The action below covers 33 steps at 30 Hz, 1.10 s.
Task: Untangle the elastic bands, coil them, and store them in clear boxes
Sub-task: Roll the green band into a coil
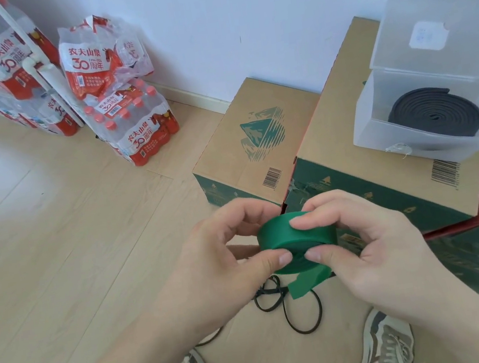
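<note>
A green elastic band (290,236) is wound into a flat coil, held in front of me by both hands. My left hand (227,254) grips its left side with thumb and fingers. My right hand (365,240) pinches its right side, and a loose green tail hangs below the coil. A thin black elastic band (297,306) lies tangled on the floor between my shoes. At the upper right an open clear box (379,129) holds a coiled black band (436,114); its lid (433,34) stands up behind it.
Brown-and-green cardboard cartons (256,135) stand ahead and to the right; the clear box rests on the larger one. Shrink-wrapped packs of red-capped water bottles (137,131) are stacked against the white wall at the left. Light wooden floor spreads to the left.
</note>
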Available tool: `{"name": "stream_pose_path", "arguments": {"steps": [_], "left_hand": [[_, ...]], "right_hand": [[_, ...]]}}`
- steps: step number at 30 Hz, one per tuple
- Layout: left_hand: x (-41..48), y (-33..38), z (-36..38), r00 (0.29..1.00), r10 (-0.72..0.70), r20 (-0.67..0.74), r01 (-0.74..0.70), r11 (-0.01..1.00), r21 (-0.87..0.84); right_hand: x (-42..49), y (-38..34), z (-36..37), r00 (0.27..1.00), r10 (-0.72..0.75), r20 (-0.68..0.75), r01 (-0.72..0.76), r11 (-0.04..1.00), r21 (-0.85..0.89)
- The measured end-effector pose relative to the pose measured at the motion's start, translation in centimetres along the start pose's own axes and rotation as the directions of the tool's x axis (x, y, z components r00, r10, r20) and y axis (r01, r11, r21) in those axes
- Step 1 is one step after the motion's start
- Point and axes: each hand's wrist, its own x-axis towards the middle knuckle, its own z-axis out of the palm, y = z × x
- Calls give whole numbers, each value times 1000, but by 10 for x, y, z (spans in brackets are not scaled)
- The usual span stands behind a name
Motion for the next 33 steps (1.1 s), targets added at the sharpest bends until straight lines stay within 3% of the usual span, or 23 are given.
{"name": "stream_pose_path", "arguments": {"steps": [4,7,10,15,17,19,21,26,33], "left_hand": [[-4,-2,6,983,184,31,-186,957,224],[-4,-4,6,974,228,10,-227,965,130],[-4,-8,7,969,244,-45,-244,970,16],[-2,-4,8,978,172,-121,-192,966,-176],[-1,-7,7,971,204,-129,-208,978,-20],[-1,-12,5,941,317,-118,-264,907,327],[-1,-16,5,928,366,-75,-294,841,455],[-2,-14,5,943,331,-27,-293,869,398],[1,-12,4,959,267,-93,-248,952,177]], "right_hand": [[1,-4,3,998,67,-4,-67,998,12],[2,-4,-1,983,170,-71,-156,974,161],[3,-7,-1,980,114,-161,-75,969,234],[2,-1,5,977,-116,-180,100,991,-93],[1,4,9,965,-207,-162,164,956,-244],[0,10,12,958,-266,-104,216,915,-341],[-1,13,14,960,-273,-67,233,906,-354],[-3,8,16,953,-275,-124,217,911,-349],[2,4,10,965,-177,-192,138,970,-202]]}}
